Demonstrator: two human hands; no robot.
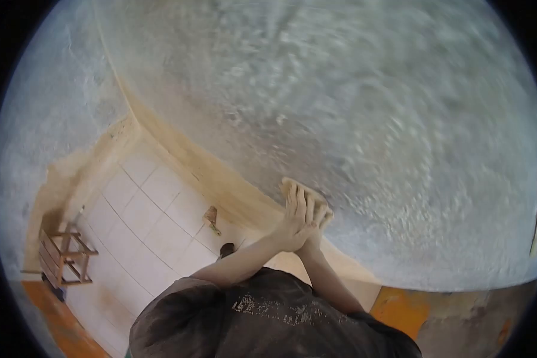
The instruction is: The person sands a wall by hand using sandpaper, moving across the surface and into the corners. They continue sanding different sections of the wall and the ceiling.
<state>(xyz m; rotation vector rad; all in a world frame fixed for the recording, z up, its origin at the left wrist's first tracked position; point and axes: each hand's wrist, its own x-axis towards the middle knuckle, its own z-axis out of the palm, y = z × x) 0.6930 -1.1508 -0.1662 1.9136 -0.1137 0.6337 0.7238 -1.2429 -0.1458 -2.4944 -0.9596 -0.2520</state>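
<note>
A flat, tan sanding block (286,184) is pressed against the rough grey wall (376,149), low down, just above the wall's tan bottom band. My left hand (297,218) lies over the block with its fingers pointing up the wall, closed on it. Close against it, partly covered by the left, my right hand (320,219) has bent fingers at the block's right side. The two wrists come together below. Most of the block is hidden under the fingers, so its exact make is hard to see.
A wooden stool (68,259) stands on the white tiled floor (143,215) at the left, near the other wall. A brush-like tool (210,219) lies on the tiles by the wall's foot. Orange floor patches (403,310) show at lower right.
</note>
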